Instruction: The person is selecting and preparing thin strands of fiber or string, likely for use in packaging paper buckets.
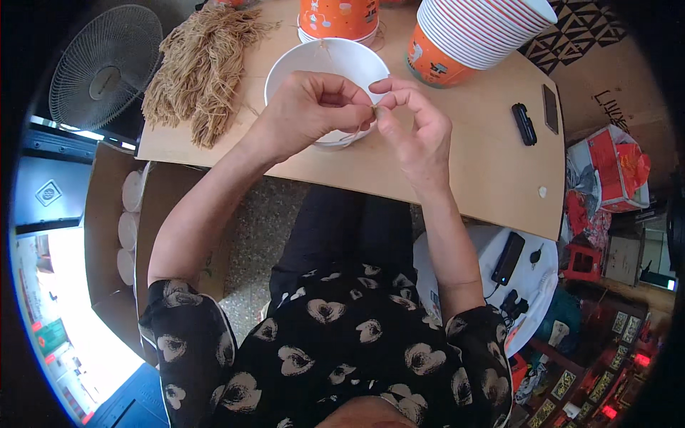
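Note:
Over a white bowl-like paper bucket (pixel 334 63), my left hand (pixel 314 114) and my right hand (pixel 415 127) meet with their fingertips together. Both pinch a thin, pale string (pixel 360 130), whose ends are too fine to follow. The bucket stands on the wooden table near its front edge, its opening toward me. Left of it lies a thick bundle of tan strings (pixel 196 71). Behind stands an orange printed paper bucket (pixel 339 20), upside down, with thin strings around its lower rim.
A tilted stack of orange and white paper buckets (pixel 471 39) stands at the table's back right. A black case (pixel 524 124) and a phone (pixel 550 108) lie to the right. A fan (pixel 105 78) and an open cardboard box (pixel 114 235) are at the left; a white stool (pixel 531 285) holds black devices.

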Motion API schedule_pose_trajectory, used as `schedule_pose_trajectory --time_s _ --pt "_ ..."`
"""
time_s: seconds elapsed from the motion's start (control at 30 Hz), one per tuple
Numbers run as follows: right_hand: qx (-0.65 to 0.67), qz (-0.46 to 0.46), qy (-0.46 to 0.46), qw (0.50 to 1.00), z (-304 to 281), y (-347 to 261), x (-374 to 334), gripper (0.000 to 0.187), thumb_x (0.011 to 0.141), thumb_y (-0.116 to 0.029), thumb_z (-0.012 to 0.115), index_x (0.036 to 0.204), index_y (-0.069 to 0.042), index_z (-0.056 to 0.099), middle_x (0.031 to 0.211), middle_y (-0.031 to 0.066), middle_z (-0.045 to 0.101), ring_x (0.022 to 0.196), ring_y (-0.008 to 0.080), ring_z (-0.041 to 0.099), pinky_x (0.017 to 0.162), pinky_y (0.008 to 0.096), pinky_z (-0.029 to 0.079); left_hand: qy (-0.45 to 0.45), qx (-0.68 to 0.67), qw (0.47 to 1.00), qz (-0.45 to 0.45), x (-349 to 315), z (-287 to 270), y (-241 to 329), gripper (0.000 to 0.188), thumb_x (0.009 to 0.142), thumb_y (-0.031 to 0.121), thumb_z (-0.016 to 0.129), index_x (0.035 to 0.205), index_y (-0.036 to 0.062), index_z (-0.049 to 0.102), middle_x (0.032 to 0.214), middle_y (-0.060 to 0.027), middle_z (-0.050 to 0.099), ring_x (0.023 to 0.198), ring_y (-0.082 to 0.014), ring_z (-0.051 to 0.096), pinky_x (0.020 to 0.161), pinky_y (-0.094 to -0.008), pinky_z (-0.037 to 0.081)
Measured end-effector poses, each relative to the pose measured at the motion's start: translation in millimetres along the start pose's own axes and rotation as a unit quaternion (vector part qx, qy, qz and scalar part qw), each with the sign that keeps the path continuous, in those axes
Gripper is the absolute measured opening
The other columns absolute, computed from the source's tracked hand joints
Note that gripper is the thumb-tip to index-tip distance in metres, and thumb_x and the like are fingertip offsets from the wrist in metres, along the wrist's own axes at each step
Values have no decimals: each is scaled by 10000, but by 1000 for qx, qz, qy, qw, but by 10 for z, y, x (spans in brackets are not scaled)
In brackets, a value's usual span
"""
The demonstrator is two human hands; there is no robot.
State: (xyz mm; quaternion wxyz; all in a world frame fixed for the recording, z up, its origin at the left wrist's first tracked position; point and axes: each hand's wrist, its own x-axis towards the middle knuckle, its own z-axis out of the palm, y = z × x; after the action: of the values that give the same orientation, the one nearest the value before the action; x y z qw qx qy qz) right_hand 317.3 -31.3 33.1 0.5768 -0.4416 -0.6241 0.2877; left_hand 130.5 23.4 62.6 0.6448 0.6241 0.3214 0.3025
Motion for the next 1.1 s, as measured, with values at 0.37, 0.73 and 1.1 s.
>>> schedule_pose_trajectory --time_s 0.37,0.73,1.1 --pt "-189 -215 20 958 -21 23 21 83 778 -40 688 828 -38 622 1121 92 651 1121 283 557 979 395 413 -12 8 1000 7 -7 -65 -45 159 898 66 710 1025 -23 673 924 -57 704 871 -110 680 802 -239 561" --pt "-40 -107 -61 992 -121 105 77 58 846 -71 706 896 -43 706 1161 66 673 1188 270 545 1028 408 405 -39 16 998 40 -48 -55 -30 127 920 41 683 1022 -26 646 946 -75 707 893 -120 694 807 -236 569" --pt "-242 -241 -47 939 -117 -44 124 112 744 -27 722 808 -89 654 1117 -8 676 1194 282 538 1028 423 344 -6 5 999 48 -81 -45 -47 105 876 5 719 957 -37 667 889 -61 711 838 -99 689 756 -231 576"
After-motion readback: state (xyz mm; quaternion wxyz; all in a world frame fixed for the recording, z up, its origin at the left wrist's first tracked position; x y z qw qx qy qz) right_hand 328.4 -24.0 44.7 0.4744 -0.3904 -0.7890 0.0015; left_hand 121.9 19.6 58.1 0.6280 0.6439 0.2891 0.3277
